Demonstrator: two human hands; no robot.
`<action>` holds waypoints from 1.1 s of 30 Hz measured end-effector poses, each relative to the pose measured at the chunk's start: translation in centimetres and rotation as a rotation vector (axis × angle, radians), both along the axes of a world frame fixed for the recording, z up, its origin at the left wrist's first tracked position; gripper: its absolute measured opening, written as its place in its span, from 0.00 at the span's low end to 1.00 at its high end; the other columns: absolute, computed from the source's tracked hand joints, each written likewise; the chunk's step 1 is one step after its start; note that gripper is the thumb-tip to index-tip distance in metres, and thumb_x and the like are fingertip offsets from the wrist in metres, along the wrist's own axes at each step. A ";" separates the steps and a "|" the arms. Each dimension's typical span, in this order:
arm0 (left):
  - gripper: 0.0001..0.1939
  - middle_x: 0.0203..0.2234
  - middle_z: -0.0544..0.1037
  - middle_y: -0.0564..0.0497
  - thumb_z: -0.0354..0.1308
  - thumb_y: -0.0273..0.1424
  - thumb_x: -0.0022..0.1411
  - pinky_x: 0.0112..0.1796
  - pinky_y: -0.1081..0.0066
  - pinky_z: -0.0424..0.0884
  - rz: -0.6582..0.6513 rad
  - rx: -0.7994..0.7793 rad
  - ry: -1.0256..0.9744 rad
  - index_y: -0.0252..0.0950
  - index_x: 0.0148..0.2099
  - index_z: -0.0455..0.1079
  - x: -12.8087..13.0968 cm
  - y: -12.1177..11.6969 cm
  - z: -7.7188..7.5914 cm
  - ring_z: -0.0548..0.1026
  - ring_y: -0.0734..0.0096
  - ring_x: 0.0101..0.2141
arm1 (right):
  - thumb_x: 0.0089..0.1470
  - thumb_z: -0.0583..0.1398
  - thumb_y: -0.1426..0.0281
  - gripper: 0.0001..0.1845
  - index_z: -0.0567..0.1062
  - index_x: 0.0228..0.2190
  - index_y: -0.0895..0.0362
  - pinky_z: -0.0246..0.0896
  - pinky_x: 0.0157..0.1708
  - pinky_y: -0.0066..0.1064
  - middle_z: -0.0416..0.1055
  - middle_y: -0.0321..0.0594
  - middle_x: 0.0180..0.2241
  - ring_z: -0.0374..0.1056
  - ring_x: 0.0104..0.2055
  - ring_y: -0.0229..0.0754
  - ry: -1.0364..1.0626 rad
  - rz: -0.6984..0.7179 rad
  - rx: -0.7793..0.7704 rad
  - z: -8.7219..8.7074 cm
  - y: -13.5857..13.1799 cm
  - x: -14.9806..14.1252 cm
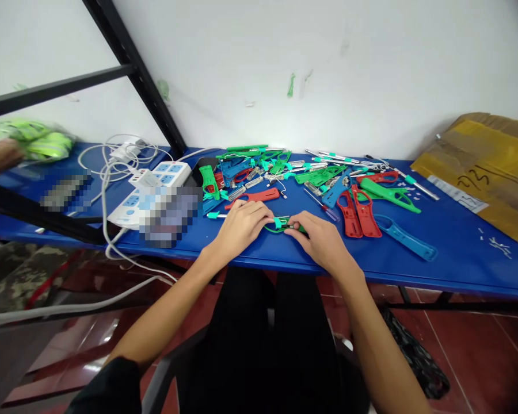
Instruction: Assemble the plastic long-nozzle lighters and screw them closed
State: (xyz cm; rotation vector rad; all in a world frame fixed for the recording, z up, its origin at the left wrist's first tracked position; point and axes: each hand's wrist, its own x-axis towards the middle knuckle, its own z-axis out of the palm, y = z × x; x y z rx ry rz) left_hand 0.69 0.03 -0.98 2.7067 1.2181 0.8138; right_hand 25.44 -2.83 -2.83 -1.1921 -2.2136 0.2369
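Casing I hold (284, 221): green; tab on it (278, 223): turquoise. Tabletop (470, 267): plain blue. Nearby, I note red pair (366, 218), blue handle (410, 240), green handle (388, 194), each one colour throughout. Rod (427, 191): silver, turquoise band (410, 179). Power strip (181, 170): white, pale-blue socket panels (132, 200). Cables (105, 230): white. Carton (492, 120): brown, yellow tape (440, 156), black marking (472, 180); label (457, 194): white. Wall (371, 69): white, green smears (290, 85). Frame (133, 69): black. Floor tiles (479, 351): dark red, paler joints (448, 359). Cloth at lower left (8, 282): camouflage print, red strap (49, 284). Bagged fabric (54, 145): fluorescent yellow-green. My sleeve (112, 391) and trousers (237, 339): black.
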 end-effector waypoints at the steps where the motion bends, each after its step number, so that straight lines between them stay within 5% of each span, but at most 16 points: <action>1: 0.13 0.44 0.87 0.49 0.54 0.35 0.82 0.47 0.60 0.61 0.002 -0.008 -0.019 0.38 0.46 0.78 0.0 0.0 -0.1 0.81 0.63 0.43 | 0.74 0.62 0.64 0.06 0.77 0.44 0.53 0.67 0.39 0.33 0.79 0.40 0.41 0.77 0.40 0.45 0.000 0.001 -0.002 0.1 0.0 0.0; 12: 0.13 0.44 0.88 0.52 0.57 0.36 0.81 0.48 0.59 0.61 0.033 -0.089 -0.075 0.41 0.44 0.81 0.2 0.3 -0.1 0.83 0.64 0.45 | 0.73 0.62 0.65 0.05 0.75 0.43 0.53 0.65 0.39 0.32 0.79 0.39 0.40 0.76 0.38 0.44 0.030 0.001 -0.020 0.1 0.0 0.1; 22: 0.13 0.44 0.87 0.49 0.58 0.35 0.80 0.48 0.60 0.64 -0.006 0.022 -0.045 0.40 0.46 0.83 0.0 0.2 -0.6 0.79 0.64 0.42 | 0.74 0.60 0.65 0.07 0.76 0.42 0.53 0.66 0.38 0.32 0.80 0.40 0.40 0.76 0.38 0.44 -0.005 0.023 0.029 0.1 0.0 0.1; 29: 0.15 0.47 0.86 0.48 0.55 0.27 0.80 0.51 0.57 0.65 -0.003 0.193 0.083 0.44 0.55 0.83 -0.8 -0.7 -1.1 0.76 0.60 0.46 | 0.76 0.57 0.65 0.17 0.78 0.61 0.50 0.68 0.37 0.33 0.79 0.42 0.46 0.78 0.39 0.44 -0.173 0.007 0.055 0.5 -0.2 -0.1; 33: 0.15 0.46 0.86 0.47 0.54 0.28 0.80 0.51 0.56 0.65 0.036 0.185 0.098 0.42 0.55 0.82 -0.5 -0.7 -1.0 0.76 0.60 0.46 | 0.77 0.57 0.66 0.19 0.79 0.63 0.46 0.68 0.36 0.31 0.78 0.41 0.45 0.76 0.38 0.42 -0.212 0.019 0.054 0.7 -0.2 0.0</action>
